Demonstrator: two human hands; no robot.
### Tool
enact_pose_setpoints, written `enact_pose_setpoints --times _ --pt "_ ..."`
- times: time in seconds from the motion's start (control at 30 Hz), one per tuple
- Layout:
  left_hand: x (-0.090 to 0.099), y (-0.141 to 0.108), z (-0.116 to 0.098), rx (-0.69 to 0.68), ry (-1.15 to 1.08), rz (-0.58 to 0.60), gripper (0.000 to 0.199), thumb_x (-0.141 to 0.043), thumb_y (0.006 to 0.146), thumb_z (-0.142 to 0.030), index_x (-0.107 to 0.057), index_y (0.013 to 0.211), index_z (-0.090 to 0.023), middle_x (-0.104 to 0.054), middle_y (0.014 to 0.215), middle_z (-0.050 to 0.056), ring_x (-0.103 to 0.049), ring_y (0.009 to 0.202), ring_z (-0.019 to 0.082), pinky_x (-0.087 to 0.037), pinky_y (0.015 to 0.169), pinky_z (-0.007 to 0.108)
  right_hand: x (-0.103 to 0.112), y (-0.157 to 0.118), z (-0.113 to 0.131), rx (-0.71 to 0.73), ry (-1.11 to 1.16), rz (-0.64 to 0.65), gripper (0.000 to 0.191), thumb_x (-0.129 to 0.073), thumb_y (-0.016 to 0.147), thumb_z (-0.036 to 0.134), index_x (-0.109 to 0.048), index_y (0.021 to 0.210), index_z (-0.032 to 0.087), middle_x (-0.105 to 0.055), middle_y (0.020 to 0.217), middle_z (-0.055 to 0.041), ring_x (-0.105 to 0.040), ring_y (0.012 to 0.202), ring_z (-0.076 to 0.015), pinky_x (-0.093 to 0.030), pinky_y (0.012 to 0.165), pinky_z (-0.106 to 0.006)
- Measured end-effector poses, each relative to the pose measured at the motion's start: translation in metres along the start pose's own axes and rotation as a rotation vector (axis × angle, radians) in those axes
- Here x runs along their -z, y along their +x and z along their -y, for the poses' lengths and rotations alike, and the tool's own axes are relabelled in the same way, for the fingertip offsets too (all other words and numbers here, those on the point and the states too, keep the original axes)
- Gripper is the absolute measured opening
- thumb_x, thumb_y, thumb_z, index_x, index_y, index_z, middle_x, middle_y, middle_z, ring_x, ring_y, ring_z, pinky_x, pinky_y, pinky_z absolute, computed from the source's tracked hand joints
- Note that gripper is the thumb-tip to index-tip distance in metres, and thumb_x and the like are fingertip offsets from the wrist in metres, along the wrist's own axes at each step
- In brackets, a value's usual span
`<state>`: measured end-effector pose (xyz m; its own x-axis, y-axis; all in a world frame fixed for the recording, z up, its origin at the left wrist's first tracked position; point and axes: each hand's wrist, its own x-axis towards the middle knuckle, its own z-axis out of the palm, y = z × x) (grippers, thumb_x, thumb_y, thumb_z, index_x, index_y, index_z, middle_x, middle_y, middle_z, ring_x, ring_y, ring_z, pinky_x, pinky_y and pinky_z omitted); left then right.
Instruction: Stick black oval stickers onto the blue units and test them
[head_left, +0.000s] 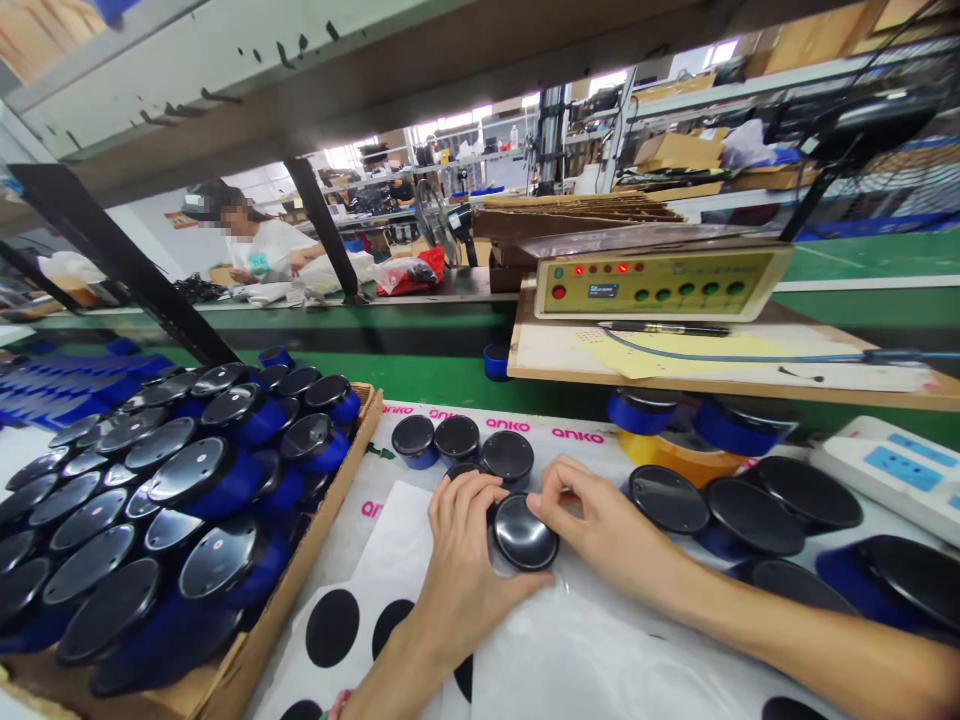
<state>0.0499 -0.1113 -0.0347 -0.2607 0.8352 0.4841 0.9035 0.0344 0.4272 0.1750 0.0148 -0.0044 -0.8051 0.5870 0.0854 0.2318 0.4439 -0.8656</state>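
A round black piece (526, 532) with a shiny, slightly dished top sits in front of me on the white work surface. My left hand (469, 550) curls around its left side, fingers behind it and thumb along the near edge. At its upper right rim, my right hand (581, 500) is closed in a pinch; what lies between those fingertips is hidden. Just behind stand several small black-topped round units, one of them a blue-sided unit (414, 440). To the left of my left wrist lies a white sheet with black round stickers (332, 627).
A cardboard tray (375, 400) full of blue, black-topped units fills the left. More black-topped units (669, 498) stand at right, by a white power strip (892, 470). A control box (660, 280) rests on a wooden shelf (720, 380). Another person (259, 250) sits beyond the bench.
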Motion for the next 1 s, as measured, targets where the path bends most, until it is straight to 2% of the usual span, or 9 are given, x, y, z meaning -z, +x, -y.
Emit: enact_pose_setpoints --times 0.3,0.43,0.57,0.67,0.77,0.83,0.93,1.0 --pt "0.0 0.0 -0.001 -0.023 0.024 -0.02 0.072 -0.085 0.055 -0.03 -0.04 0.11 -0.02 -0.051 0.117 0.009 -0.042 0.117 0.03 -0.027 0.103 0.051 0.003 -0.001 0.008 0.143 -0.306 -0.001 0.021 -0.04 0.092 0.025 -0.039 0.072 0.022 -0.052 0.076 -0.0005 -0.052 0.07 -0.0148 -0.042 0.063 -0.026" --pt "-0.001 0.0 0.0 -0.054 0.042 -0.041 0.067 -0.082 0.06 -0.032 -0.041 0.111 -0.018 -0.052 0.116 0.009 -0.042 0.117 0.028 -0.027 0.104 0.048 0.002 -0.006 0.009 0.245 -0.554 0.046 0.018 -0.037 0.093 0.022 -0.047 0.077 0.019 -0.057 0.077 -0.006 -0.054 0.073 -0.0212 -0.04 0.065 -0.032" --pt "-0.002 -0.001 0.003 -0.091 0.079 -0.053 0.064 -0.08 0.062 -0.035 -0.043 0.11 -0.016 -0.053 0.115 0.011 -0.042 0.116 0.028 -0.028 0.102 0.045 0.007 -0.006 0.017 0.285 -0.792 0.064 0.026 -0.039 0.093 0.023 -0.057 0.075 0.016 -0.063 0.072 -0.0109 -0.059 0.07 -0.0271 -0.038 0.067 -0.037" --pt "0.001 -0.001 0.003 -0.138 0.103 -0.049 0.061 -0.077 0.066 -0.029 -0.046 0.116 -0.013 -0.053 0.121 0.012 -0.039 0.12 0.03 -0.025 0.104 0.044 0.031 -0.003 0.033 0.24 -0.911 0.002 0.027 -0.045 0.093 0.031 -0.059 0.076 0.015 -0.065 0.071 -0.0118 -0.062 0.069 -0.0283 -0.037 0.062 -0.035" --pt "0.003 0.001 0.0 -0.278 0.235 -0.05 0.056 -0.065 0.079 -0.026 -0.044 0.13 -0.017 -0.053 0.132 0.007 -0.037 0.125 0.028 -0.016 0.108 0.042 0.074 -0.006 0.051 0.182 -0.974 -0.092 0.03 -0.043 0.094 0.037 -0.057 0.077 0.016 -0.065 0.073 -0.009 -0.062 0.071 -0.0262 -0.036 0.059 -0.031" --pt "0.003 0.002 -0.001 -0.381 0.318 -0.048 0.048 -0.056 0.087 -0.024 -0.044 0.134 -0.021 -0.055 0.133 0.002 -0.04 0.125 0.024 -0.013 0.109 0.04 0.105 -0.018 0.055 0.14 -0.994 -0.129 0.032 -0.041 0.095 0.037 -0.055 0.073 0.018 -0.064 0.069 -0.006 -0.061 0.065 -0.0227 -0.035 0.055 -0.029" --pt "0.002 0.003 -0.003 -0.419 0.391 -0.053 0.041 -0.049 0.091 -0.023 -0.047 0.132 -0.023 -0.055 0.133 0.003 -0.047 0.123 0.022 -0.014 0.109 0.04 0.14 -0.051 0.038 0.089 -1.003 -0.11 0.029 -0.044 0.094 0.035 -0.055 0.072 0.019 -0.063 0.067 -0.0031 -0.061 0.061 -0.0198 -0.037 0.052 -0.028" --pt "0.002 0.004 -0.008 -0.43 0.472 -0.048 0.044 -0.048 0.09 -0.021 -0.046 0.133 -0.026 -0.052 0.136 0.005 -0.047 0.124 0.024 -0.016 0.108 0.041 0.149 -0.079 0.015 0.104 -0.977 -0.09 0.025 -0.046 0.092 0.038 -0.061 0.084 0.02 -0.067 0.08 -0.0046 -0.064 0.071 -0.0216 -0.044 0.059 -0.031"
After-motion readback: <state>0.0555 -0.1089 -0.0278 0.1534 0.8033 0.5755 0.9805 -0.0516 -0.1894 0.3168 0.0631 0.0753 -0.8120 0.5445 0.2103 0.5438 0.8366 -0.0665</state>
